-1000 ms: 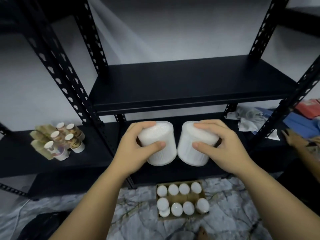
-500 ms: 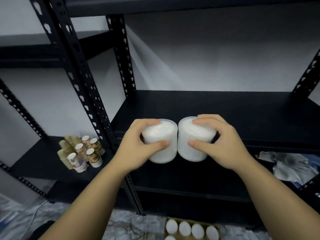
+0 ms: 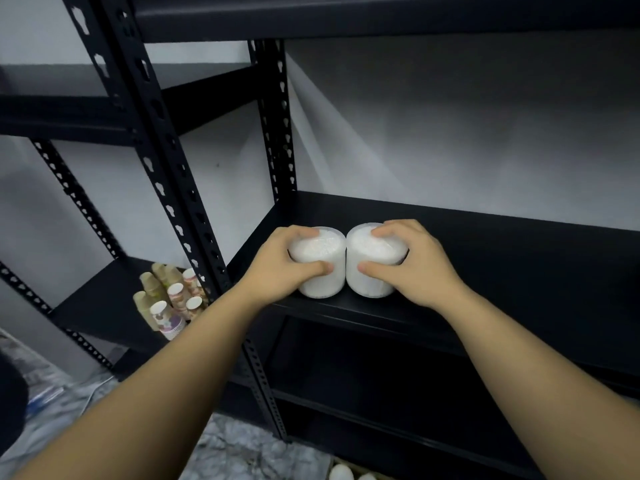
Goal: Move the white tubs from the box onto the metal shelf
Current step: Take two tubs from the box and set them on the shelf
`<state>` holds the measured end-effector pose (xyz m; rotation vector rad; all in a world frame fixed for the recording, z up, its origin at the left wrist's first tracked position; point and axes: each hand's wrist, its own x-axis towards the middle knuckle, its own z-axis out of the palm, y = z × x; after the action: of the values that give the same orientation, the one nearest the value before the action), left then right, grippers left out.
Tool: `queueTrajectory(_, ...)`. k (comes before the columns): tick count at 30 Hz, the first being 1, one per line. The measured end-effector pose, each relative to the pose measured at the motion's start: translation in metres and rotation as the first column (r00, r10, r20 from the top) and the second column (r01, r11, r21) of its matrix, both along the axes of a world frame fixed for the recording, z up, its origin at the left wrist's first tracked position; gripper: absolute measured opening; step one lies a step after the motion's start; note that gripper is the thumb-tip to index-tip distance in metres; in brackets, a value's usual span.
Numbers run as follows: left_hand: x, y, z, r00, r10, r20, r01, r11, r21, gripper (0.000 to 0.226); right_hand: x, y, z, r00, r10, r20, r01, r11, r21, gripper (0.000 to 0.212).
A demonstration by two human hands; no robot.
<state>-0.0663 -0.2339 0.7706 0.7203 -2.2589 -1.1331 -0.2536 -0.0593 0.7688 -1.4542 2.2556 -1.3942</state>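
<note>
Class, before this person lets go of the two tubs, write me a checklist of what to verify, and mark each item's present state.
1. Left tub base resting on the shelf: ok.
2. Right tub base on the shelf: ok.
3. Both tubs upright: ok.
4. Tubs clear of the front edge: cannot tell, they stand close to it.
5. Left hand and right hand gripping firmly: ok.
6. Free shelf space behind the tubs: ok.
</note>
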Motion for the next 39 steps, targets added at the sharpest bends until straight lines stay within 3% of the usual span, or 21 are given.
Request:
queueTrajectory(9,-0.006,-0.024,-0.017,0.994,-0.107,0.016,0.108,0.988,-0.106,0.068,-0.004,-0.007,-0.024,1.0,-0.021,-0.014,0.022,0.999,0.039,0.059)
queueTrajectory(12,0.0,-0.024,-0.011,0.989,-0.129,0.072,0.142,0.964,-0.226,0.072,-0.002,-0.001,-0.013,0.997,-0.023,-0.077,0.028,0.997,0.068,0.065)
queueTrajectory(16,0.005,-0.01,0.002,0.994,-0.093,0.064,0.113,0.793,-0.598,0.056,0.008,0.011,-0.001,0.938,-0.026,-0.346,0.043,0.998,0.039,0.049)
queueTrajectory(19,0.006,-0.002,0.0,0.997,-0.053,0.063,0.082,0.707,-0.703,0.043,0.014,0.017,-0.002,0.897,-0.024,-0.44,0.038,0.999,0.022,0.033)
queueTrajectory(25,0.002,-0.004,-0.01,0.998,-0.027,0.065,0.066,0.682,-0.728,0.023,0.012,0.01,-0.016,0.877,-0.05,-0.479,0.065,0.998,0.013,0.018)
queueTrajectory(39,-0.071,-0.102,-0.006,0.996,0.057,0.075,-0.003,0.814,-0.581,0.027,-0.056,-0.097,-0.006,0.917,-0.052,-0.395,0.089,0.993,0.077,0.023)
